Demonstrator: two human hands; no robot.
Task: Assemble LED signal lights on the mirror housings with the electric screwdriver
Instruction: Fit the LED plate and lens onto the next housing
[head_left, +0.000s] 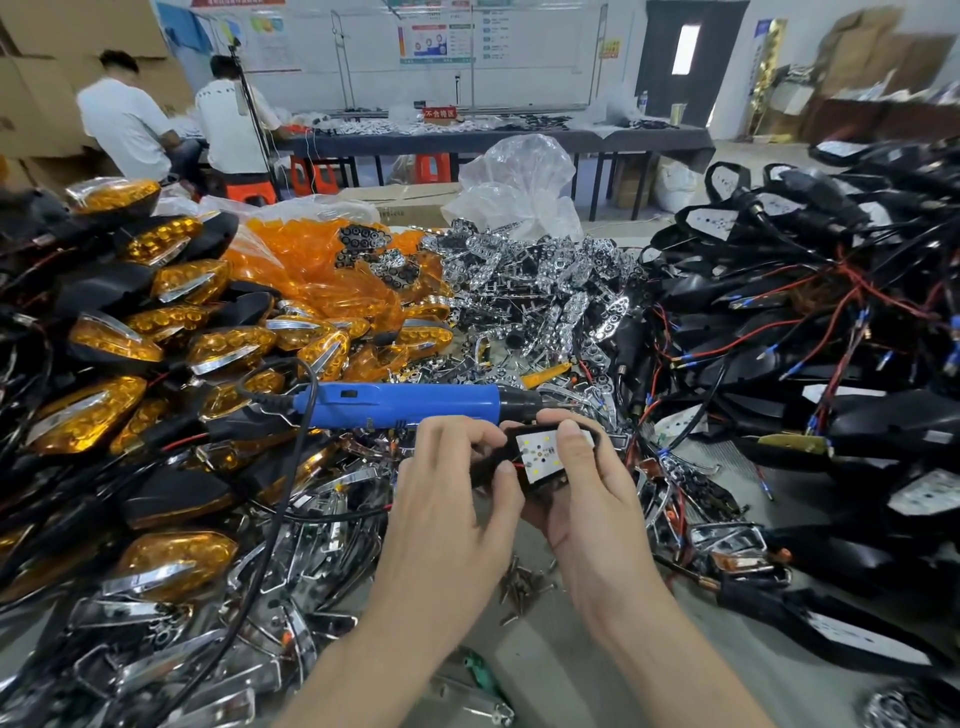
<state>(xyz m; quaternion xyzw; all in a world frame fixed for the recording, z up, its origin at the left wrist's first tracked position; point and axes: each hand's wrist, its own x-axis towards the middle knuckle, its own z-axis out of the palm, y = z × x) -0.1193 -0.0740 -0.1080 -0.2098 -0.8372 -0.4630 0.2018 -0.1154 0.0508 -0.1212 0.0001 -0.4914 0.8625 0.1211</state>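
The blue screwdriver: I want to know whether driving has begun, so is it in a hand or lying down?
Lying down. The blue screwdriver rests on the parts pile; both hands hold the black housing.

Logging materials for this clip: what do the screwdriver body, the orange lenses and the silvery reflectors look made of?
Electric screwdriver: smooth blue moulded plastic, it seems. Orange lenses: translucent amber plastic; light passes through. Silvery reflectors: mirror-bright, probably chrome-plated plastic; metal cannot be excluded.

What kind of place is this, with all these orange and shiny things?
Probably a small factory or assembly workshop. Heaps of the same parts cover the bench: amber signal lights, chrome reflectors and wired black mirror housings. A blue electric screwdriver lies ready, and two other workers stand at a long table behind.
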